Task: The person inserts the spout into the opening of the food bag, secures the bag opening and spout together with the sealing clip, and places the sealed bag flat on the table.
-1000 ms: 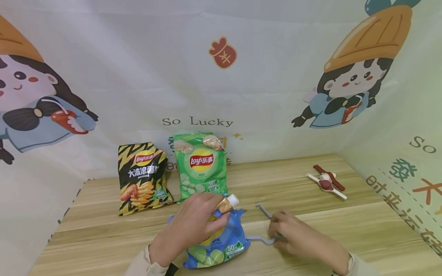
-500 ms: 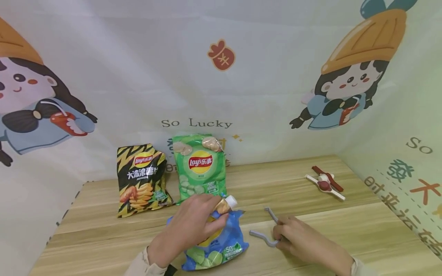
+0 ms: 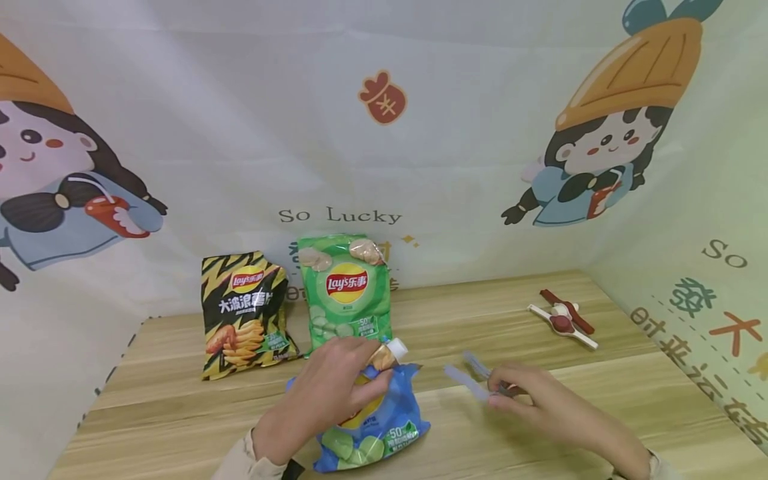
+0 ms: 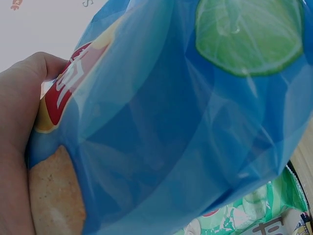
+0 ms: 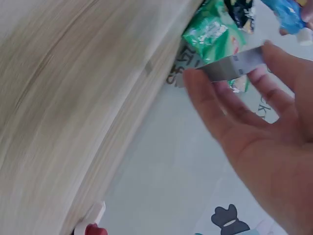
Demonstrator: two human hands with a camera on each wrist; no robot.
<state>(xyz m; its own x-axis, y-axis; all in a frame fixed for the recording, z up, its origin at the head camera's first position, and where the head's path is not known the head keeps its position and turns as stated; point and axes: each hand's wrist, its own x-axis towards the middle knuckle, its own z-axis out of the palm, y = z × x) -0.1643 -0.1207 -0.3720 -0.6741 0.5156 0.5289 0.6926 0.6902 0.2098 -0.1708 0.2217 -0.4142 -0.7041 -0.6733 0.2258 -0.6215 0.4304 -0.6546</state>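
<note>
My left hand (image 3: 339,380) grips the upper part of a blue Lay's chip bag (image 3: 384,420), with the thumb across its front. A white screw cap (image 3: 397,348) sticks out at the bag's top right corner. In the left wrist view the blue bag (image 4: 146,122) fills most of the picture. To the right of the bag, my right hand (image 3: 534,400) pinches a pale grey two-armed clip (image 3: 467,381), blurred, its arms pointing toward the bag. The right wrist view shows the grey clip (image 5: 232,66) end-on between thumb and fingers.
A black and yellow chip bag (image 3: 246,317) and a green chip bag (image 3: 348,293) lean upright at the back left. At the right lie a red clip (image 3: 583,320) and a white clip with a red cap (image 3: 563,325). A printed cloth (image 3: 456,167) hangs behind the wooden table (image 3: 480,300).
My right hand has moved rightward away from the blue bag with the grey clip. The clip's arms, spread wide before, are now closer together. My left hand stays on the bag.
</note>
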